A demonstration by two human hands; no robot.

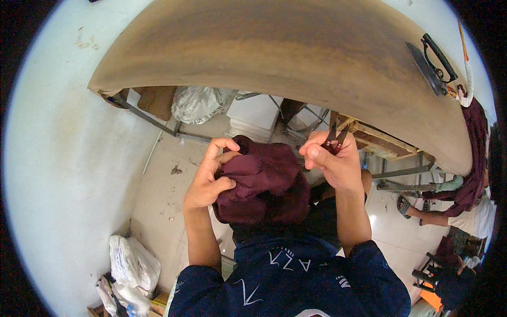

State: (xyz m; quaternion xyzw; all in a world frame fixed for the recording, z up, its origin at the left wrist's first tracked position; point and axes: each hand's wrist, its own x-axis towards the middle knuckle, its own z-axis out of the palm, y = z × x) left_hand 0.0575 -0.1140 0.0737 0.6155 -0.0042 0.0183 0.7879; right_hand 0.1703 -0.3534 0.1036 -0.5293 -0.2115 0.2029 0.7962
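Observation:
A bunched maroon cloth garment (264, 182) lies over my lap, its folds hiding its exact kind. My left hand (211, 177) grips its left side, thumb and fingers pinching the fabric. Up to the right of the cloth and apart from it, my right hand (338, 164) is closed around a pair of dark thread snips (332, 134). The two blades point away from me and stand slightly apart. Whether a thread runs between the fingers and the cloth is too fine to see.
Ahead stands a brown cloth-covered ironing table (285, 53), with an iron (435, 61) at its right end. Under it are a plastic bag (198, 105), a white stack (253, 116) and a wooden crate (383, 140). White bags (134, 264) sit lower left; another person's sandalled foot (404, 206) shows right.

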